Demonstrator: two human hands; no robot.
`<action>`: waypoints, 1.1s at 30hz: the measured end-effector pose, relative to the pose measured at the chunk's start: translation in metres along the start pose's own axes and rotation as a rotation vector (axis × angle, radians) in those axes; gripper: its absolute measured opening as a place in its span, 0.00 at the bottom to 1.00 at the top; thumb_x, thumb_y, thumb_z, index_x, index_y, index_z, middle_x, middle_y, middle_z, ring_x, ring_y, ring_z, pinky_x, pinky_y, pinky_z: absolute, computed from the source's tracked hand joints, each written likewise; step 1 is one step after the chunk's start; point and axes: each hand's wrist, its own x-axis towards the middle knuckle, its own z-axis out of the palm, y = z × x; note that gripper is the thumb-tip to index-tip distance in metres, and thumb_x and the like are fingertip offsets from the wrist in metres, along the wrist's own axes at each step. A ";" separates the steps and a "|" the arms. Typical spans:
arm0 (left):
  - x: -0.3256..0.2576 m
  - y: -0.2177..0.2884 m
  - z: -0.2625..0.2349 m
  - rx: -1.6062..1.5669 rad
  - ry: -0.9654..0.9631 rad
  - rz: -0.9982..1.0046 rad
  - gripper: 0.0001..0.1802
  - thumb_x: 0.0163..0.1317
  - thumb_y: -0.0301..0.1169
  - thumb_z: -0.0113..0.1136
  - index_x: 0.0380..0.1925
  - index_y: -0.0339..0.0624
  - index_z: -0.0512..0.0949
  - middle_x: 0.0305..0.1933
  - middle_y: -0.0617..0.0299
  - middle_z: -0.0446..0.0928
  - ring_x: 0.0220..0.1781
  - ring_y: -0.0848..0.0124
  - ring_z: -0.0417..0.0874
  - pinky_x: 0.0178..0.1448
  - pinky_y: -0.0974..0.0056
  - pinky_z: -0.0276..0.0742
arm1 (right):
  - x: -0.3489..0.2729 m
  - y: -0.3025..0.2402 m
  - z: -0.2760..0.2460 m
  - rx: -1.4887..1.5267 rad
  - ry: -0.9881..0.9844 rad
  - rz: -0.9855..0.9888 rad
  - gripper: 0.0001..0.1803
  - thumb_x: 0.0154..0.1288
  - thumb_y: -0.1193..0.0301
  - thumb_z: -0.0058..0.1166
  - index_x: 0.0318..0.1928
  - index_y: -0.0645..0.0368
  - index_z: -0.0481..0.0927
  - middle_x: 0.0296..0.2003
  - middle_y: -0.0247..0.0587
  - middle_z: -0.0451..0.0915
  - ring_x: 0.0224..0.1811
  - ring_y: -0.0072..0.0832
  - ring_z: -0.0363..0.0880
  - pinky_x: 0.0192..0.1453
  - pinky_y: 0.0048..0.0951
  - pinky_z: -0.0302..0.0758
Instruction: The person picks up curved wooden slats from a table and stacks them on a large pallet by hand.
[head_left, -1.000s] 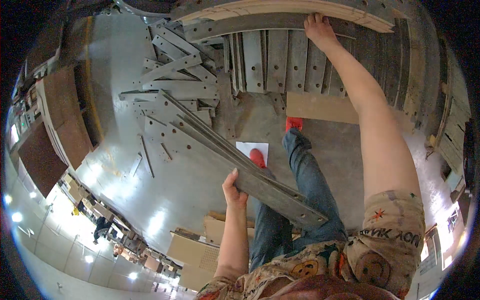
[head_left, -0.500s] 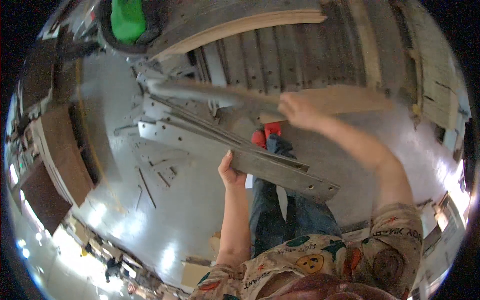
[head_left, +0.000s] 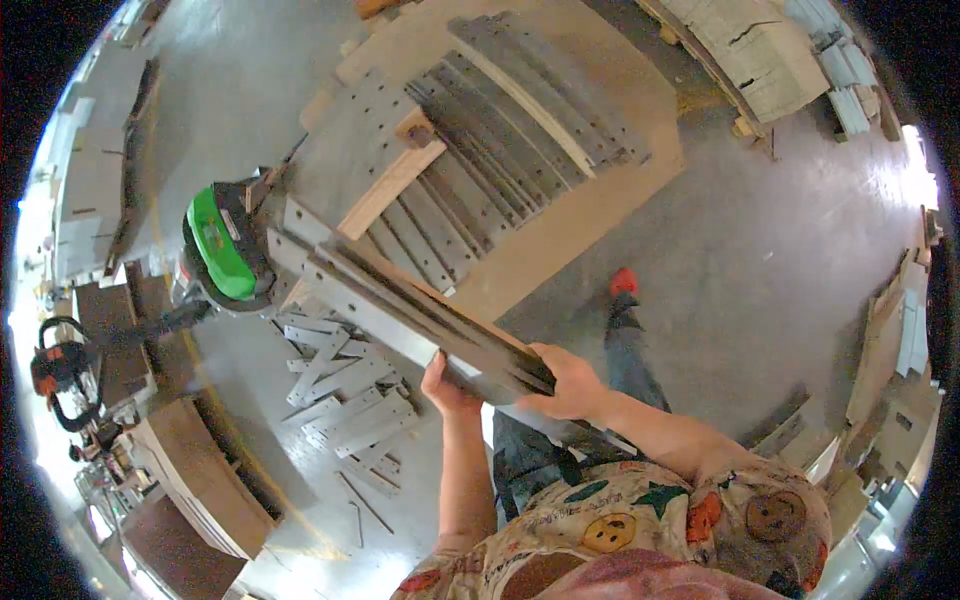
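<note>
Hands [head_left: 575, 385] gripping long flat metal strips [head_left: 400, 305]

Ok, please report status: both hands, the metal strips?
Left hand under, right hand over the long grey perforated metal strips. Bundle held level. Green machine near far end.

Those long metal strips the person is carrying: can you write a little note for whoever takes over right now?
Left hand: grip under the bundle of long grey metal strips, from below.
Right hand: grip closed over the near end of the same bundle.
The bundle is off the floor, its far end pointing toward the wooden pallet, where more grey strips lie in rows.
Loose strips lie scattered on the floor at the left, beside a green machine.
Done: bundle lifted.
Left: bundle not yet set down; floor strips untouched.
</note>
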 end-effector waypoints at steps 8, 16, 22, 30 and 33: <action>0.018 -0.144 0.188 0.113 0.083 -0.083 0.23 0.45 0.38 0.57 0.42 0.38 0.74 0.41 0.57 0.76 0.44 0.58 0.76 0.50 0.55 0.71 | -0.111 0.203 -0.185 0.877 -0.011 0.855 0.42 0.56 0.39 0.44 0.63 0.55 0.58 0.54 0.41 0.66 0.53 0.34 0.69 0.54 0.39 0.64; 0.026 -0.209 0.373 0.180 -0.134 0.148 0.23 0.41 0.36 0.57 0.39 0.37 0.73 0.40 0.59 0.75 0.42 0.60 0.75 0.47 0.56 0.70 | -0.119 0.218 -0.327 1.942 0.550 0.438 0.45 0.55 0.35 0.36 0.65 0.53 0.55 0.62 0.43 0.59 0.62 0.41 0.60 0.63 0.49 0.54; 0.014 -0.185 0.423 -0.021 -0.667 0.235 0.36 0.35 0.34 0.57 0.53 0.43 0.68 0.51 0.59 0.72 0.53 0.61 0.72 0.57 0.54 0.67 | -0.047 0.236 -0.396 1.957 0.605 0.263 0.40 0.60 0.40 0.34 0.65 0.53 0.55 0.61 0.44 0.62 0.61 0.41 0.61 0.64 0.44 0.57; 0.041 -0.137 0.453 0.085 -0.174 0.498 0.33 0.39 0.39 0.57 0.51 0.41 0.69 0.54 0.59 0.70 0.56 0.59 0.70 0.59 0.51 0.65 | 0.068 0.169 -0.373 2.086 0.522 0.305 0.31 0.62 0.43 0.37 0.57 0.51 0.67 0.55 0.38 0.69 0.57 0.37 0.66 0.60 0.41 0.60; 0.065 -0.118 0.454 0.073 -0.477 0.462 0.33 0.38 0.38 0.56 0.50 0.38 0.69 0.52 0.57 0.71 0.54 0.59 0.71 0.56 0.52 0.68 | 0.072 0.175 -0.368 1.865 0.315 0.395 0.30 0.62 0.45 0.38 0.57 0.49 0.66 0.57 0.35 0.68 0.59 0.37 0.63 0.61 0.39 0.59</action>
